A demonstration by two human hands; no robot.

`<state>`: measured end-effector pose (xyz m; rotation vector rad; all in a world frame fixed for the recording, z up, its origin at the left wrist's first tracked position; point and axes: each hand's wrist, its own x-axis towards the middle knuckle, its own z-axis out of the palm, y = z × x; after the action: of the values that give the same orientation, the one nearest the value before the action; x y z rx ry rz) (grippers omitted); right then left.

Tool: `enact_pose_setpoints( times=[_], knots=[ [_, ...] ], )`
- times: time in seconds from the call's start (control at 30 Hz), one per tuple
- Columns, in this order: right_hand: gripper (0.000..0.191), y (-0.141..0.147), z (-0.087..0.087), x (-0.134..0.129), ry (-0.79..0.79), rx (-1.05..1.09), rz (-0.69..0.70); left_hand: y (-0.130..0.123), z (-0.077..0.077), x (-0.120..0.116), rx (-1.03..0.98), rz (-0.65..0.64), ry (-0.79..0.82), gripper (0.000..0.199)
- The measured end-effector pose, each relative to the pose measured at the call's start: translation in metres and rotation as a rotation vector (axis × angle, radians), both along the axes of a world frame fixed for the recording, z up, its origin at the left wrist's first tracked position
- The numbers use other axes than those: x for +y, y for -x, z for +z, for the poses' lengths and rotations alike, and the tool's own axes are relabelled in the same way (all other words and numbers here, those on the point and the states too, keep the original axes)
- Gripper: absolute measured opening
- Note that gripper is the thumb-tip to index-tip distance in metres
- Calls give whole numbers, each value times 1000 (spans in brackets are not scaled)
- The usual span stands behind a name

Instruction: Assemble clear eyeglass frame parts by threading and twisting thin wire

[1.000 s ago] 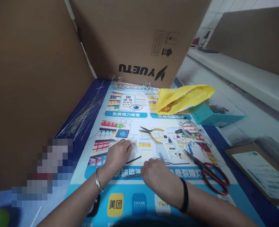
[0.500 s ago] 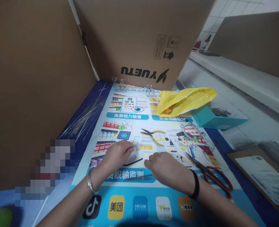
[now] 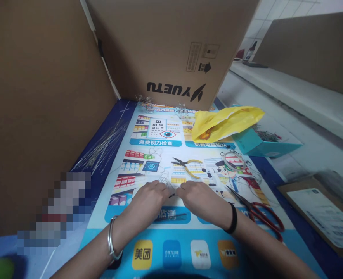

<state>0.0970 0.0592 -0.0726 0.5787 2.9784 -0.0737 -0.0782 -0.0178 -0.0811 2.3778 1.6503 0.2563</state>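
My left hand (image 3: 151, 198) is closed over the printed sheet (image 3: 122, 238), with thin looped wire (image 3: 165, 177) rising at its fingertips. Just to its right, my right hand (image 3: 197, 197) is closed too, its fingertips near the left ones and close to a short dark strip (image 3: 173, 195). What exactly the right fingers pinch is hidden. Several short wires (image 3: 171, 217) lie below the hands. Beyond them are yellow-handled pliers (image 3: 187, 164), lying open. Red-handled scissors (image 3: 255, 211) rest beside my right forearm.
Long thin wires (image 3: 107, 143) lie at the left by a cardboard wall (image 3: 43, 97). A yellow bag (image 3: 226, 122) leans on a teal box (image 3: 264, 145) at the right. A wire coil (image 3: 234, 161) and a brown parcel (image 3: 319, 209) are nearer. Wire pieces (image 3: 181, 111) stand at the back.
My left hand has moved right and slightly nearer, over the dark strip, and turned knuckles up. My right hand has shifted slightly up. The two hands are closer together.
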Motion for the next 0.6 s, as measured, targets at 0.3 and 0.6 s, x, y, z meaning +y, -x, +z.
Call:
enact_pose_setpoints(
  times=[0.3,0.6],
  knots=[
    [19,-7,-5,0,209,-129,163,6,-4,-8,-144,-114,129,24],
    [15,-10,-3,-1,167,-211,196,20,17,-20,-32,-188,200,27]
  ],
)
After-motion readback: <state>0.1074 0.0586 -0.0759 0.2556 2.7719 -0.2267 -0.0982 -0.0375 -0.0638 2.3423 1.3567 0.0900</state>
